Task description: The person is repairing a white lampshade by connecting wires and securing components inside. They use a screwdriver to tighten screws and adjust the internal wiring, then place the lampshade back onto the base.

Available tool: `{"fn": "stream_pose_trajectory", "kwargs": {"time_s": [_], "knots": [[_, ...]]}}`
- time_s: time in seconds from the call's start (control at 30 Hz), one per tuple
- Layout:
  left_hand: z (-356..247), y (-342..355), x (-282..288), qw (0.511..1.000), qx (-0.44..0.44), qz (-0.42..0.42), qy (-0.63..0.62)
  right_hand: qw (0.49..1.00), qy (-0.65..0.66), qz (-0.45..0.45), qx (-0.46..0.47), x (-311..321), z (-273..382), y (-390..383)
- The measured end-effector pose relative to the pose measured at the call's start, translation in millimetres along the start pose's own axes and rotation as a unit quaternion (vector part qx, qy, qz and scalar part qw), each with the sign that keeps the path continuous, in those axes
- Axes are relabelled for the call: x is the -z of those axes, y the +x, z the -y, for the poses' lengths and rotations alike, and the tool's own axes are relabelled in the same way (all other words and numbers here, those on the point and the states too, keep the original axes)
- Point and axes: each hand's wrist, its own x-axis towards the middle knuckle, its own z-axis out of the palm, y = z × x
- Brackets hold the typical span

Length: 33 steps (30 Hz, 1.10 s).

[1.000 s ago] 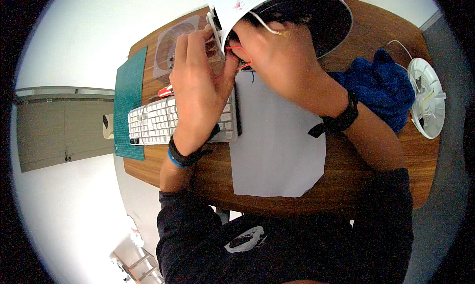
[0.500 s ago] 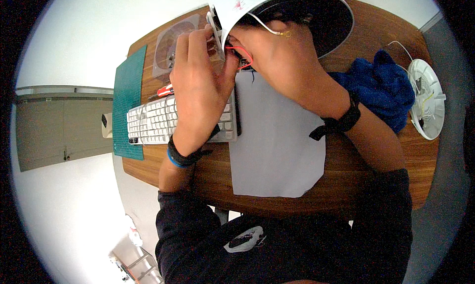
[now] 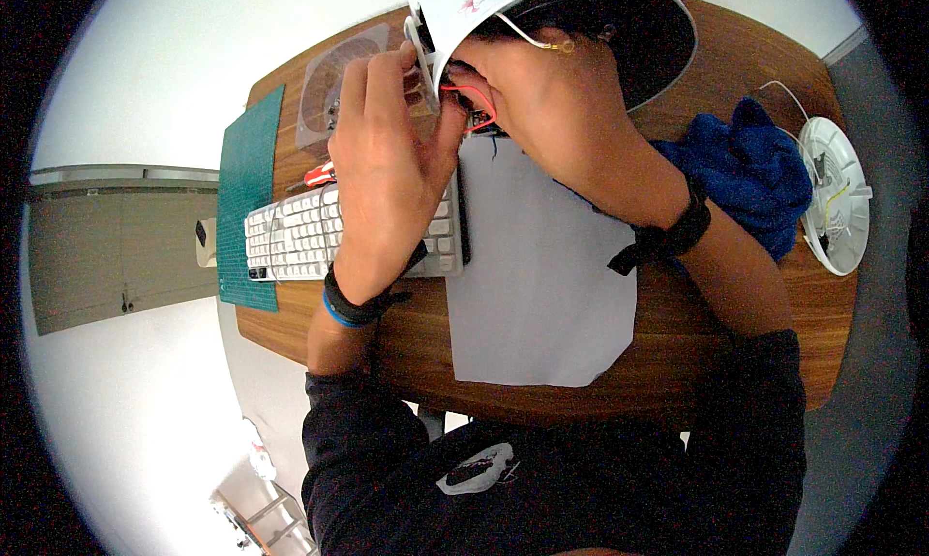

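Note:
A white cylindrical housing (image 3: 447, 4) with a dark interior lies at the top of the table, a white wire with a metal tab hanging from its opening. My left hand (image 3: 382, 169) has its fingers bent at the housing's left edge, gripping it beside a small white side piece (image 3: 418, 48). My right hand (image 3: 566, 130) reaches into the opening, fingers curled and mostly hidden; what they hold is unclear. A red wire (image 3: 481, 91) loops between my hands, near a small dark component partly hidden by them. A white sheet of paper (image 3: 542, 304) lies beneath.
A white keyboard (image 3: 290, 237) with a cable across it, a red-handled tool (image 3: 319, 176), a green mat (image 3: 250, 120) and a clear plastic part (image 3: 329, 87) are at left. A blue cloth (image 3: 735, 179) and a round white wired cover (image 3: 842, 222) are at right.
My hands have shifted slightly upward around the housing's opening, and the red loop has moved a little with them. The grip looks much the same as before.

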Motion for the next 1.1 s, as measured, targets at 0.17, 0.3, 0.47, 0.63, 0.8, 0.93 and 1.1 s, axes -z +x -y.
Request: {"fn": "stream_pose_trajectory", "kwargs": {"time_s": [0.17, 0.3, 0.47, 0.63, 0.8, 0.93, 1.1], "knots": [[0.2, -0.5, -0.5, 1.0, 0.01, 0.001, 0.0, 1.0, -0.024, 0.018, -0.006, -0.5, 1.8, -1.7], [-0.5, 0.3, 0.5, 1.0, 0.008, 0.0, 0.003, 1.0, -0.018, -0.012, 0.007, -1.3, 2.8, 0.7], [-1.2, 0.8, 1.4, 1.0, 0.004, 0.003, 0.006, 0.999, -0.015, 0.025, -0.026, 0.0, 0.9, 2.3], [0.5, -0.2, 0.1, 1.0, 0.007, 0.002, -0.002, 1.0, 0.002, 0.019, -0.006, 0.2, 0.5, 1.2], [3.7, -0.6, -0.8, 1.0, -0.004, -0.001, -0.003, 0.999, -0.027, 0.029, -0.011, -0.1, 2.8, -0.5], [3.4, -0.3, -1.8, 1.0, 0.002, -0.006, -0.01, 0.999, -0.03, 0.032, -0.016, 1.2, 3.9, 2.2], [2.0, -0.3, -0.6, 1.0, -0.002, -0.006, -0.009, 0.999, -0.025, 0.034, -0.025, 3.6, 2.8, 4.0]]}}
